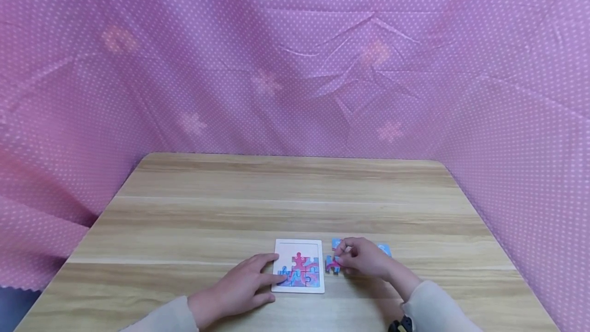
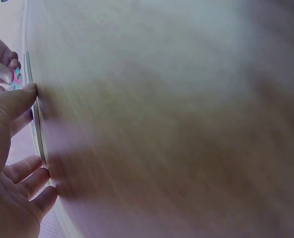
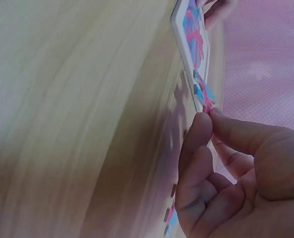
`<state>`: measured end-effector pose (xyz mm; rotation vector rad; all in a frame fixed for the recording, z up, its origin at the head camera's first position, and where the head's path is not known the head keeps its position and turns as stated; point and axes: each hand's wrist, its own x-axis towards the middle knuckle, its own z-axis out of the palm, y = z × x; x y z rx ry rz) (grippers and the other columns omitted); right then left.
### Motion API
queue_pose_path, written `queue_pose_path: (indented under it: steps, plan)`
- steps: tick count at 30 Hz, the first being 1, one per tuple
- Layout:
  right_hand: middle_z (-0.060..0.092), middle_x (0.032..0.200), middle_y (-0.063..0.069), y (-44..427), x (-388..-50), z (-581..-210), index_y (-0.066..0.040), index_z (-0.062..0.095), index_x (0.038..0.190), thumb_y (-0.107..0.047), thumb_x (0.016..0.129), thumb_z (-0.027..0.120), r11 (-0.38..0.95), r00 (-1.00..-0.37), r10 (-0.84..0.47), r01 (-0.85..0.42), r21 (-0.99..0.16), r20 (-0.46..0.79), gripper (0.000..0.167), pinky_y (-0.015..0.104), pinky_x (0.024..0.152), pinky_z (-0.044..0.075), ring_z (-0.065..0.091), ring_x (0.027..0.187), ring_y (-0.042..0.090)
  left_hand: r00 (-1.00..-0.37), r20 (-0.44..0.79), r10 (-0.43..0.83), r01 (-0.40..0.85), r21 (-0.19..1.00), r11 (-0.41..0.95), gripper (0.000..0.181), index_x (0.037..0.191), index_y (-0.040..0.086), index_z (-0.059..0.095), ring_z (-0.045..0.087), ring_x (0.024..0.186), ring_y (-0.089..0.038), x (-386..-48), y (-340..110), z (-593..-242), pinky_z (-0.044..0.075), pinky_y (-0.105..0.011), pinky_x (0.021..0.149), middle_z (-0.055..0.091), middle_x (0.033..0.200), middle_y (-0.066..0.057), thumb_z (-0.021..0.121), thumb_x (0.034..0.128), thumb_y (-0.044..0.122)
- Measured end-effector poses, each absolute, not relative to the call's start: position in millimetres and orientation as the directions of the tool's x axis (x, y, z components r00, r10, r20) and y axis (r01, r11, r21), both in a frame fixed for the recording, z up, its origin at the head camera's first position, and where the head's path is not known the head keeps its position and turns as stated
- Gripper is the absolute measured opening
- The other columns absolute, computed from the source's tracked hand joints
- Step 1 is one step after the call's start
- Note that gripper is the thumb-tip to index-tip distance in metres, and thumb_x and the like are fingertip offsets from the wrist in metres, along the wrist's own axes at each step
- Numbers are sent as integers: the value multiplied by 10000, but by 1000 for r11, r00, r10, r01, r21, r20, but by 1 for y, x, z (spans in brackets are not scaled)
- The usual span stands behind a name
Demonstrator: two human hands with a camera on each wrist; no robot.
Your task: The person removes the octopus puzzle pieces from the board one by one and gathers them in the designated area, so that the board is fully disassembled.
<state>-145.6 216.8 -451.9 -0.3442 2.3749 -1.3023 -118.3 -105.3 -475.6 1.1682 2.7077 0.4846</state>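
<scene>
Right hand (image 1: 366,257) at work, thumb and fingers clamped on a pink-and-blue jigsaw piece (image 1: 330,264) that juts out leftward from their tips, just beside the white puzzle tray (image 1: 287,251)! Across from it, the left hand (image 1: 244,285), fingers spread apart, touches the tray's left edge, one reaching over the joined jigsaw pieces (image 1: 305,275). Loose pieces (image 1: 384,249), partly hidden, lie on the surface (image 1: 221,219) beyond the right fingers.

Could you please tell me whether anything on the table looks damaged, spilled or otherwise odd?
Nothing stands out as odd: the jigsaw tray is partly filled, the right hand pinches one jigsaw piece, and loose pieces lie to the tray's right, as suits an unfinished puzzle.
</scene>
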Motion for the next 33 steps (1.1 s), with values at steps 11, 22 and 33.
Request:
queue_pose_path:
  steps: [11,22,33]
  plan:
    - [585,672,-3,218,-146,-452,-95,636,862,-55,837,700,681,-933,-288,-43,-731,-213,80,274,543,484,572,600,138,-683,-19,730,679,351,645,412,1309,325,584,382,1306,-281,-123,-106,-475,357,-515,1023,398,1449,-96,618,910,418]
    - [561,642,-46,213,-151,-452,-127,626,771,-88,764,777,781,-976,-169,-45,-623,-141,156,285,566,437,509,592,120,-661,-33,750,702,327,633,417,1336,312,559,363,1328,-290,-126,-106,-471,336,-513,1040,381,1470,-113,579,934,422]
    - [608,752,-66,183,-154,-451,-101,656,913,-112,834,716,640,-938,-332,-144,-755,-102,100,250,639,486,561,700,114,-651,15,759,723,314,615,422,1330,305,568,392,1298,-305,-129,-107,-473,372,-518,1010,391,1449,-133,589,926,427]
